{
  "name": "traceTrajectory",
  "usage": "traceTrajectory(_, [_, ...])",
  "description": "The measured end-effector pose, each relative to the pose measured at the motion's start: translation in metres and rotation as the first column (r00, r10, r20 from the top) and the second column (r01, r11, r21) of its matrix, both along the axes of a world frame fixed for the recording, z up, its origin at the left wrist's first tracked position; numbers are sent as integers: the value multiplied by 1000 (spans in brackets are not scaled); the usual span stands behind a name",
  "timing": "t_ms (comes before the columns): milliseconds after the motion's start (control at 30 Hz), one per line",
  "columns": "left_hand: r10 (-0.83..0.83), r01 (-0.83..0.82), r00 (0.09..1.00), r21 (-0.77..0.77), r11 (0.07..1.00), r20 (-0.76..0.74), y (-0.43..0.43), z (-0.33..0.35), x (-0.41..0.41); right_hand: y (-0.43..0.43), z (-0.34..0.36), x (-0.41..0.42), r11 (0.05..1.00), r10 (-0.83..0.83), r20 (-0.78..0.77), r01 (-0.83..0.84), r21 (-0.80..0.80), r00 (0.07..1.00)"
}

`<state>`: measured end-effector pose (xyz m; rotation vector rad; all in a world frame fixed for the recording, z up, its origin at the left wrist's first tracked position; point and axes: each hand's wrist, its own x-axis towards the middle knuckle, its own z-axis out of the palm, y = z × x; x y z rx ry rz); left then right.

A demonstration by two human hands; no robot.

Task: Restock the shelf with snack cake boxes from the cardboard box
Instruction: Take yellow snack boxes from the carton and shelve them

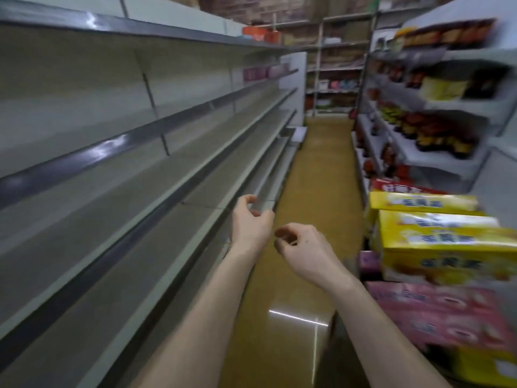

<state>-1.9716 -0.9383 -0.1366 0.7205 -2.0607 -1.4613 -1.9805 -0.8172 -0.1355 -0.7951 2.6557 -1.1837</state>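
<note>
Shelf [156, 175]: long grey metal unit along the left of the aisle, several tiers, the near tiers bare, a few pink boxes at the far end. Snack cake boxes [436, 236]: stacked at right, yellow boxes with blue lettering on top, tilted; pink boxes [442, 312] with cake pictures below them; one red box behind. Print is blurred.

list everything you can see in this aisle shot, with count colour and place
shelf unit: one, grey, left side, near tiers bare
yellow boxes: at least three, stacked at right
pink boxes: count unclear, lower right under the yellow ones
red box: one, behind the yellow stack
stocked shelves: right side, blurred bottles and packs
floor: yellowish, glossy, aisle centre
left hand: loosely curled, holds nothing
right hand: loosely curled, holds nothing
</note>
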Motion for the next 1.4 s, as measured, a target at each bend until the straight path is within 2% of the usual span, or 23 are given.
traceTrajectory(267, [-262, 264, 954, 5, 964, 144, 133, -10, -61, 133, 0, -44, 979, -200, -42, 202, 28, 979])
traceTrajectory(467, [-326, 327, 931, 17, 945, 165, 203, -16, -100, 216, 6, -76, 953, -295, -38, 296, 62, 955])
traceTrajectory(600, [-366, 375, 893, 18, 927, 261, 229, -21, -118, 270, 4, -103, 920, -363, -56, 368, 138, 930])
traceTrajectory(767, [-339, 328, 878, 91, 940, 338, 239, -36, -133, 318, -8, -131, 853, -485, -57, 486, 191, 873])
traceTrajectory(967, [-259, 132, 871, 309, 942, 417, 240, -50, -151, 339, -17, -146, 863, -474, 22, 459, 211, 880])
traceTrajectory(1133, [-279, 120, 857, 358, 926, 434, 241, -62, -159, 337, -27, -150, 877, -448, 89, 417, 238, 890])
traceTrajectory(1400, [-338, 162, 835, 392, 905, 434, 237, -52, -160, 329, -28, -152, 869, -440, 62, 407, 282, 896])
